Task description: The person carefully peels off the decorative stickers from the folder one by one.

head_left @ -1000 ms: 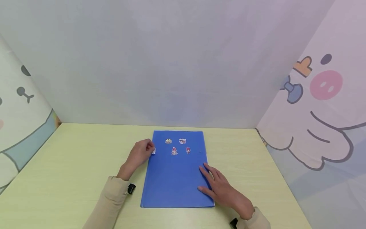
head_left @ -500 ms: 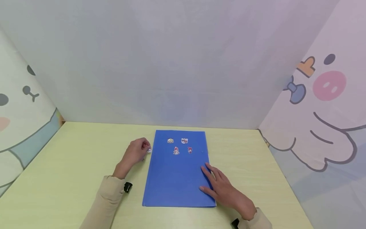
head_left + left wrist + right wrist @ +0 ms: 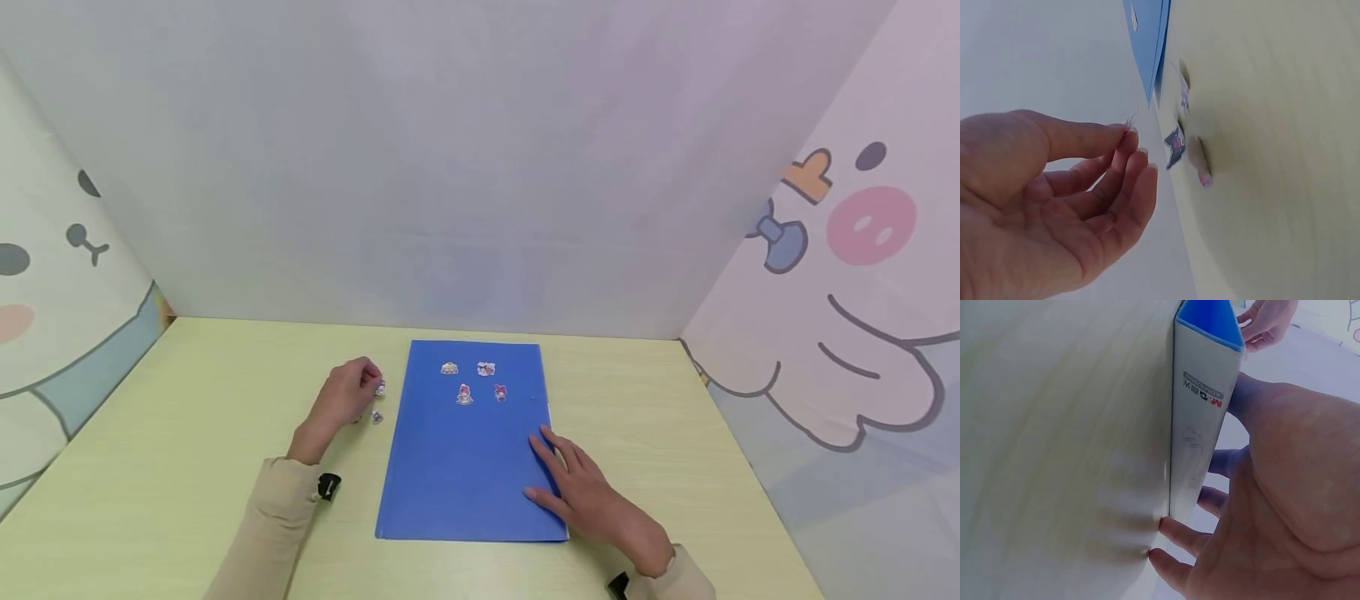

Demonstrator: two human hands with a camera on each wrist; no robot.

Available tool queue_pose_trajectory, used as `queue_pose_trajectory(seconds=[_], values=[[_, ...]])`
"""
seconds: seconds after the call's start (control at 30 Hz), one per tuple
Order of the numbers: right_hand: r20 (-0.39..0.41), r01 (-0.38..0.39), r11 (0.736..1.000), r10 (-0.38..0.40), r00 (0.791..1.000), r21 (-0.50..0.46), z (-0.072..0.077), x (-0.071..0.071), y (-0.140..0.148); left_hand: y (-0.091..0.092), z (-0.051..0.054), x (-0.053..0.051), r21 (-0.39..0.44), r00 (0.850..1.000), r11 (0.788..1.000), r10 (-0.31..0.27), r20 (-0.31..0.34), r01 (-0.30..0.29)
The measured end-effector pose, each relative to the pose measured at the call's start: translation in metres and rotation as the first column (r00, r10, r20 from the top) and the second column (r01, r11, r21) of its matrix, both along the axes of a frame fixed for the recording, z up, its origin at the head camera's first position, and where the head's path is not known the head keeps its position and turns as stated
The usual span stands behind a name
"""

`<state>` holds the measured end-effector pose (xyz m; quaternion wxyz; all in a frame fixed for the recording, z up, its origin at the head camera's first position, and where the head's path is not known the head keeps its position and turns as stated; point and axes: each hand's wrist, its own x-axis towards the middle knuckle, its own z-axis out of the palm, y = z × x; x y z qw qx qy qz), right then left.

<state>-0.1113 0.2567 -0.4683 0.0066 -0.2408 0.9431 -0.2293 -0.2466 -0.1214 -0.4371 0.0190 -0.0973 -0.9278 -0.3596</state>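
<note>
Left of the blue folder (image 3: 471,467), my left hand (image 3: 347,393) pinches a small sticker (image 3: 381,388) between thumb and index finger; the left wrist view shows its thin edge (image 3: 1130,120) above the fingertips. Another sticker (image 3: 377,417) lies on the table just below that hand, and in the left wrist view several lie near it, one of them dark (image 3: 1174,147). My right hand (image 3: 585,498) rests with spread fingers on the folder's right edge. Seen from the right wrist, two fingertips touch the table beside the folder's white spine (image 3: 1200,419).
Four-sided pale yellow table (image 3: 225,400) under everything, with a grey-white cloth wall (image 3: 450,167) behind. On the folder's upper part are several stickers, among them a yellowish one (image 3: 449,368) and a pink one (image 3: 500,392). Cartoon-printed cloth (image 3: 847,333) hangs at the right.
My left hand has moved left from the folder's edge to over the table, still pinching a sticker, and a sticker beneath it has come into view. My right hand has stayed on the folder.
</note>
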Motion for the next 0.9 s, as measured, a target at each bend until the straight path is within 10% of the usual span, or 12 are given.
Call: queue_pose_trajectory(seconds=[0.9], values=[[0.107, 0.006, 1.000, -0.008, 0.994, 0.020, 0.012, 0.000, -0.003, -0.022, -0.001, -0.003, -0.054, 0.993, 0.997, 0.064, 0.098, -0.059]])
